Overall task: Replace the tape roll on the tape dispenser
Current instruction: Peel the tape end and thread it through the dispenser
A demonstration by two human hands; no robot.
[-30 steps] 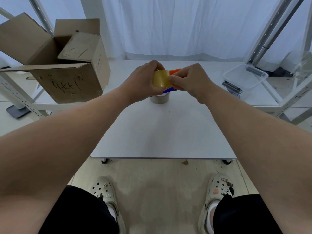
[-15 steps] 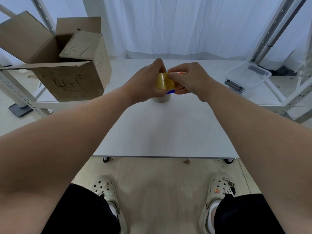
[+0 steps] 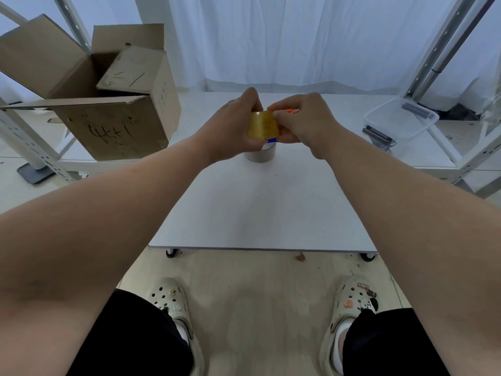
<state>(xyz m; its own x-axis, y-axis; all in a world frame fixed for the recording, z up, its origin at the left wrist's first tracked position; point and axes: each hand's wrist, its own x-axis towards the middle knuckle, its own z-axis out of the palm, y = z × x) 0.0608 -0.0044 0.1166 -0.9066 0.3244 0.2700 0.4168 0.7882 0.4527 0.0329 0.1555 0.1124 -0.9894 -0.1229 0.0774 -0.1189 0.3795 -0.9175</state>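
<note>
- We hold the work up over the far middle of the table (image 3: 260,207), both hands meeting there.
- Left hand (image 3: 230,128): fingers and thumb curled round the amber tape roll (image 3: 262,125), a firm grip from its left side.
- Right hand (image 3: 303,123): fingers curled on the tape dispenser (image 3: 272,140). Only a blue edge under the roll and an orange tip by the fingertips show; the rest is hidden in the palm.
- Key relation: the roll sits between the hands, pressed against the dispenser on its right. It turns its outer band to us and no hole shows, so we judge that the core axis runs across our line of sight. Whether the core is already on the hub, we cannot tell.
- Judgement: the seating step is in hand. The next move likely calls for the left hand to push the roll rightward onto the hub while the right steadies the frame.
- A second, greyish roll (image 3: 261,156) stands on the table just below the hands.
- Elsewhere: cardboard box (image 3: 113,126) at left, clear plastic tub (image 3: 401,123) at right, both well apart.
</note>
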